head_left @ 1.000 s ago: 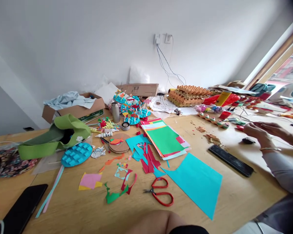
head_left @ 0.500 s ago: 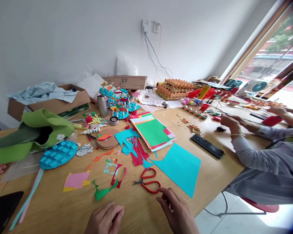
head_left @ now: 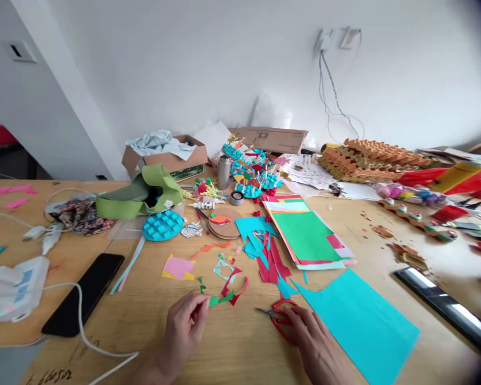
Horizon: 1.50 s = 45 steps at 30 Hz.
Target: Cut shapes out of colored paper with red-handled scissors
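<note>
My left hand (head_left: 186, 326) is closed in a pinch at a green paper scrap (head_left: 221, 299), and its fingers cover part of that scrap. Red-handled scissors (head_left: 279, 319) lie on the table with their blades pointing left. My right hand (head_left: 315, 339) has its fingers over the scissors' handles, hiding part of the loops. Beyond the green scrap are a red paper scrap (head_left: 230, 283) and a light blue cut-out (head_left: 223, 269). To the right of the scissors lies a large blue paper sheet (head_left: 364, 321).
Coloured sheets (head_left: 310, 235) are stacked ahead, next to cardboard discs (head_left: 224, 227). A blue woven oval (head_left: 162, 225), a green bag (head_left: 144, 195) and a black phone (head_left: 84, 294) sit left. A white cable (head_left: 104, 350) crosses the front left. Egg trays (head_left: 369, 160) stand at the back right.
The view has turned left, and the co-worker has left the picture. My left hand has reached forward to the green paper scrap. My right hand has moved onto the scissors' handles.
</note>
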Motion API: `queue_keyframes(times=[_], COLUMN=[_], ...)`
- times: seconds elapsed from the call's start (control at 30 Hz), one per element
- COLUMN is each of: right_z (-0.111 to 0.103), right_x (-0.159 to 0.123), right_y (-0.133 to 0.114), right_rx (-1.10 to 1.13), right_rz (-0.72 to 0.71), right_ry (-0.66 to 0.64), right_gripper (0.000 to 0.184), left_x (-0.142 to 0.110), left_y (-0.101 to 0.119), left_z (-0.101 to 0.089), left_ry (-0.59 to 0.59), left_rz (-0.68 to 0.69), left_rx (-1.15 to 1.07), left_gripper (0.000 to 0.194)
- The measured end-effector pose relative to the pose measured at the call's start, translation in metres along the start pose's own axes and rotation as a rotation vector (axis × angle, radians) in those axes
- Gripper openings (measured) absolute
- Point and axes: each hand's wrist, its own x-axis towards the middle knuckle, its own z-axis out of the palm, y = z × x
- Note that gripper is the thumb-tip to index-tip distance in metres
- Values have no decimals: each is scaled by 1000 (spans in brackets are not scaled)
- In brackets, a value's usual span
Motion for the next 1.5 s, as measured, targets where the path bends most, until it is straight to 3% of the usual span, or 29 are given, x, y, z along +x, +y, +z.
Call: queue_keyframes(times=[0.2,0.3,0.43,0.53,0.67,0.83,1.0,1.1,1.2,1.33,1.5], right_z=[-4,-4,-2,2,12,32,58,67,68,60,44], right_x=[-5,-19,-35,-33,1,58,92,102,111,123,148], right_y=[-2,9,27,26,-14,-84,-113,-113,-105,-94,-99], right_rx=[67,81,12,-30,54,228,162,137,124,108,125], right_rz=[49,81,77,90,90,52,8,-1,0,23,-33], right_ry=[-51,6,56,102,181,-17,-96,-126,-150,-181,-167], right_gripper=[41,34,31,27,37,71,96,91,74,53,43], left_x=[6,7,4,2,2,1,2,4,6,4,1], left_y=[-5,-9,-17,-20,-17,-11,-17,-22,-22,-22,-23], left_z=[-2,-3,1,6,11,12,7,2,-1,-1,2], left_ry=[148,188,114,11,-54,-37,61,175,234,254,223], left_rz=[-121,-150,-214,-240,-226,-196,-184,-166,-152,-128,-110], left_rx=[-5,36,87,66,-6,-69,-44,0,26,26,5], left_gripper=[9,11,14,14,13,23,21,18,17,17,17])
